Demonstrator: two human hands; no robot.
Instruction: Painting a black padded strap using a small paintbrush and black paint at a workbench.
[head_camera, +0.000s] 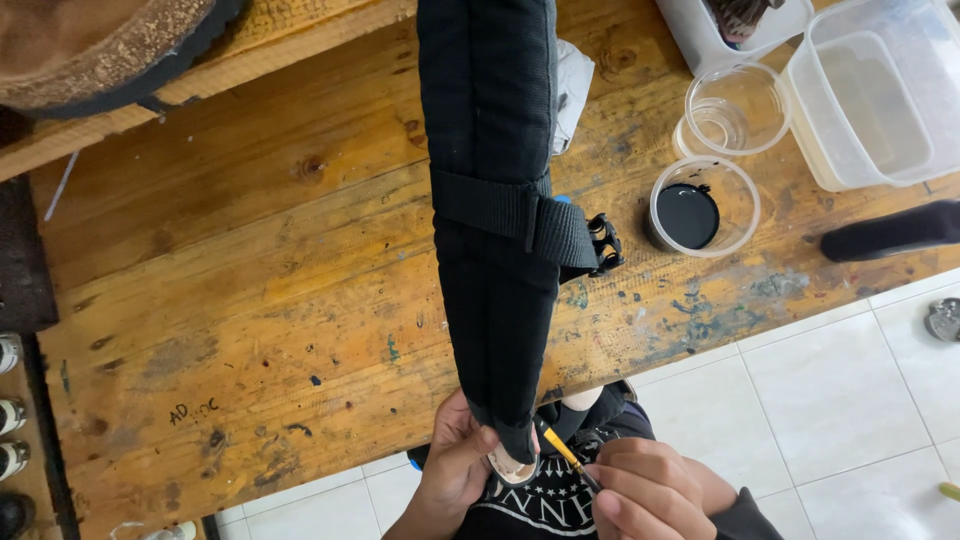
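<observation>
One black padded strap (495, 200), one thin brush (565, 452), two round clear cups (735, 108), two rectangular clear tubs (880, 95), one wooden desk (250, 290), two hands (455, 470).

Even, soft daylight, faint shadows, sharp focus throughout, slight wide-angle bending at the edges.

The left hand (455, 470) is held low in the view, its fingers curled and its thumb pressed forward in a pinch. The right hand (645, 490) is kept just beside it, fingertips bunched in a fine grip.
</observation>
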